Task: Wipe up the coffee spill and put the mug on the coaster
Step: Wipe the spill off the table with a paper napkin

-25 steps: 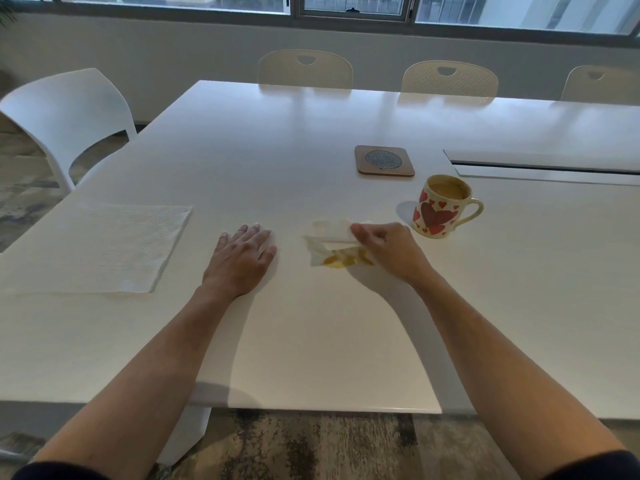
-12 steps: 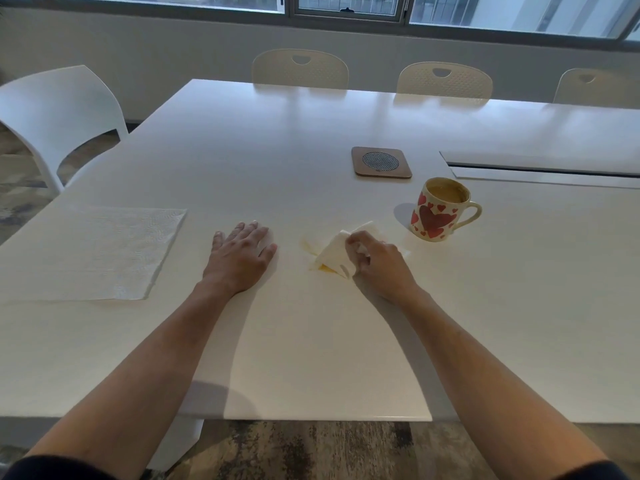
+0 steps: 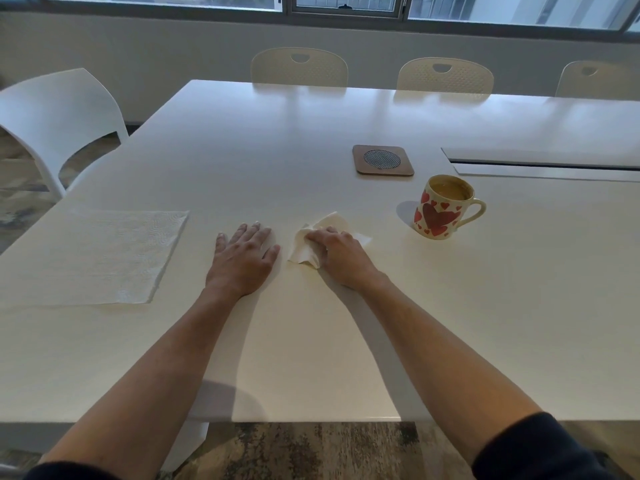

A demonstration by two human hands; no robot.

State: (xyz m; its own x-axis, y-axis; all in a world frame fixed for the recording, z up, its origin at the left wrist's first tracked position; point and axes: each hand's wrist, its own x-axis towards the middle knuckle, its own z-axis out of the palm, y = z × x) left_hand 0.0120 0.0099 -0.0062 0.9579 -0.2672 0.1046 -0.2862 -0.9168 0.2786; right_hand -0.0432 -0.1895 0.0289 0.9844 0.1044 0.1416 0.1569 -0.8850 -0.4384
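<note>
Mug (image 3: 444, 208) beside coaster (image 3: 383, 160), apart.

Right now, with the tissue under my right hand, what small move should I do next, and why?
Probably lift the tissue a little with your right hand to check the table beneath. No coffee shows around it, but the spot under it is hidden. If it is dry, go to the mug, which stands off the coaster.
</note>
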